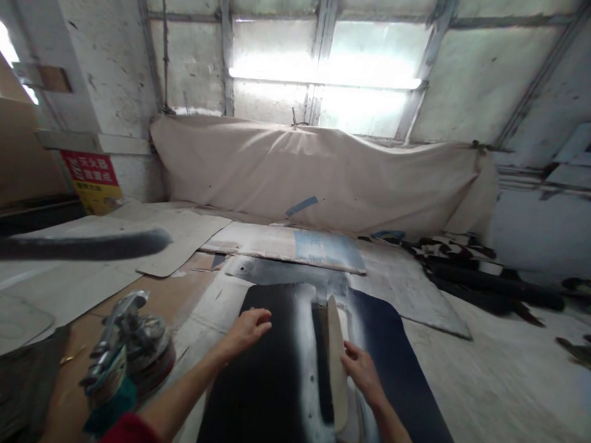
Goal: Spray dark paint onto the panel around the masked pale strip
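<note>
Sleeve point(133, 432), R hand point(361, 369) w/ strip point(337, 378), pot point(154, 359) w/ gun point(113, 335)

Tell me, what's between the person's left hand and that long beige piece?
In the head view, rightward from the left hand: some black sheet, then a whitish band, then a narrow dark strip beside the beige piece.

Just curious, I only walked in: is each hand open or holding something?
Left hand: loosely open, nothing seen held.
Right hand: closed on the pale strip.

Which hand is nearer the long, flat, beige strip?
Right: the right hand has fingers at the strip's right edge; the left hand is apart, to its left.
</note>
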The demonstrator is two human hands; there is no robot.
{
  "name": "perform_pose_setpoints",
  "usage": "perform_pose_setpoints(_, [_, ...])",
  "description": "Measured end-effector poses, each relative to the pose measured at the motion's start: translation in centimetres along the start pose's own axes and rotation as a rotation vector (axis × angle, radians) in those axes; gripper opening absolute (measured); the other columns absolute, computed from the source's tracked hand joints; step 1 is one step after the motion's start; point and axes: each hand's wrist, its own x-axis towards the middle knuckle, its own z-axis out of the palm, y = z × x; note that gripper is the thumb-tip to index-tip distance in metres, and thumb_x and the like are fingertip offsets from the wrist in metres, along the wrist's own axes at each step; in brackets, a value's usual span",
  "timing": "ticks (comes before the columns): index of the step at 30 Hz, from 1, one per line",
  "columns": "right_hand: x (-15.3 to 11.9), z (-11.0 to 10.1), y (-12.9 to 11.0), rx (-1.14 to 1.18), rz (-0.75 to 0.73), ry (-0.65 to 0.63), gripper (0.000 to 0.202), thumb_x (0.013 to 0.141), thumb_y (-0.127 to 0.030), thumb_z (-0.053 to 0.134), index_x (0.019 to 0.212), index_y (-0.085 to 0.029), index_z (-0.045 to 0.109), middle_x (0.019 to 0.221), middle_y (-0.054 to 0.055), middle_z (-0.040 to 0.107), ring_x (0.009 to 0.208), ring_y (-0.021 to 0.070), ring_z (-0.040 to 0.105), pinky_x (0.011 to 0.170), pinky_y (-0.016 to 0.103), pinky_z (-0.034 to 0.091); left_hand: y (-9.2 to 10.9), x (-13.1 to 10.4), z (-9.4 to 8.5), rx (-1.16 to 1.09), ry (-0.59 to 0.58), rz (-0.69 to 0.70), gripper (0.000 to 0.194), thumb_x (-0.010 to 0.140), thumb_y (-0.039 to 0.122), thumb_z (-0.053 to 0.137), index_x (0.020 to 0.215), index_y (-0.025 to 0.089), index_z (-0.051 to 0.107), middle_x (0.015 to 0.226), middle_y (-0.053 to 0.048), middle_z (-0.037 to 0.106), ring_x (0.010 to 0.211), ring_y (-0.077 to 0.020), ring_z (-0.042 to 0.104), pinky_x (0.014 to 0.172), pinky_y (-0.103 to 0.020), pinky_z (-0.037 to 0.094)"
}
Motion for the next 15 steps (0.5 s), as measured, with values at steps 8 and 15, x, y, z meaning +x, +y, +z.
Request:
perform_pose_setpoints(8, [0.9,-0.5,3.1,0.146,0.022,-0.019,0.042,0.055,-0.04,0.051,0.085,-0.017,0.07,0.063,0.005,0.065,0.061,0.0228,0.06,0.058,0.03,0.046,-4.6,15.3,5.7,0.265,0.261,-0.171,0.043,0.084,0.036,0.05,0.123,0.02,0.043,0.134,-0.009,0.041,0.12,-0.0258,0.04,0.099,-0.053,0.033])
perform_pose_setpoints(15, [1.8,0.5,5.9,0.03,0.154,-0.017,0.066,0.053,-0.043,0.043,0.108,-0.012,0.062,0.059,0.002,0.059,0.054,0.0223,0.057,0.057,0.033,0.045,-6.1,20.7,7.9,0.395,0.174,-0.245,0.046,0.081,0.04,0.052,0.121,0.02,0.044,0.129,-0.009,0.044,0.117,-0.0267,0.043,0.095,-0.053,0.036])
